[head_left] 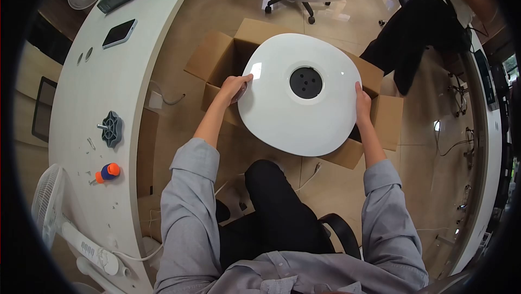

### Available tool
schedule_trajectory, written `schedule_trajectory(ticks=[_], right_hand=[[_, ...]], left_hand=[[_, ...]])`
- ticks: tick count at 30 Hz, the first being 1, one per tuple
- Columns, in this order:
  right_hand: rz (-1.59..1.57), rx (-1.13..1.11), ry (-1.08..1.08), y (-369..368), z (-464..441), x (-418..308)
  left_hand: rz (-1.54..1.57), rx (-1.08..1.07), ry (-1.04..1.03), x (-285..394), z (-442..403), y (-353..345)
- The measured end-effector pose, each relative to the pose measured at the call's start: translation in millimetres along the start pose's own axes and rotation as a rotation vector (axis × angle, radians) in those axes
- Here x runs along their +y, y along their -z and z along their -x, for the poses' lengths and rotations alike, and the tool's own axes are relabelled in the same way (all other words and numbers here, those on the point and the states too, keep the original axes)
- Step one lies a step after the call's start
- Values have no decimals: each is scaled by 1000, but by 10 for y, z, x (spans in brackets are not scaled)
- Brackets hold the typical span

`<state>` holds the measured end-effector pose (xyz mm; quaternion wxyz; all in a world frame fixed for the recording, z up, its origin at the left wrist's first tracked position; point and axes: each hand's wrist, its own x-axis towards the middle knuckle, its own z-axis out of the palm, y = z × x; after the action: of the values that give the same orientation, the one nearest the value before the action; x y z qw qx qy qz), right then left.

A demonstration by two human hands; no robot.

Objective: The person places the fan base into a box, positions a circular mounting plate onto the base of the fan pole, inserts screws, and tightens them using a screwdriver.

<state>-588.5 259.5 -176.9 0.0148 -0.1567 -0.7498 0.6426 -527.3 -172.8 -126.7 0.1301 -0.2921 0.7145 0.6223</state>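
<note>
A large glossy white rounded fan base (271, 115), with a dark round recess holding several small holes in its middle, is held between my two hands. My left hand (234, 88) grips its left edge, thumb on top. On the opposite edge, my right hand (362, 101) holds it with the thumb up and the other fingers mostly hidden underneath. Below the base stands a cardboard box (216, 58) with its flaps spread open; the base covers most of the box's opening.
On the white table (97, 109) at left lie a phone (119, 33), a dark star-shaped knob (112, 129), an orange-and-blue screwdriver (108, 172) and small screws. A white fan (49, 202) lies at the table's near end. Black cloth (420, 33) hangs at right.
</note>
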Motion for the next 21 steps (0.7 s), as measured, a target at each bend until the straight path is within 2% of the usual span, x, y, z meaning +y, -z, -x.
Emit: schedule_trajectory(ticks=[4,7,10,13,14,17,18,20,21], right_hand=[[73,8,-21,31,18,46],[254,69,-13,66,98,13],[335,152,16,74,40,98],[328,169,-8,77,73,120],[323,163,-20,79,104,59],[376,185,-9,83,242,-91],[378,204,104,120,256,-67],[366,234,339,175,245,53],[448,315,594,163,578,-189]], left_hand=[[-134,31,-48,-89,55,39],[-284,189,-189,-180,76,-13],[-363,265,-217,-158,228,-86],[-424,413,-371,-473,-60,-111],[-546,602,-469,-651,-245,-156],[-346,641,-456,-355,194,-162],[-390,668,-556,-393,169,-78],[109,403,-538,-260,626,-31],[354,270,-529,-160,979,16]])
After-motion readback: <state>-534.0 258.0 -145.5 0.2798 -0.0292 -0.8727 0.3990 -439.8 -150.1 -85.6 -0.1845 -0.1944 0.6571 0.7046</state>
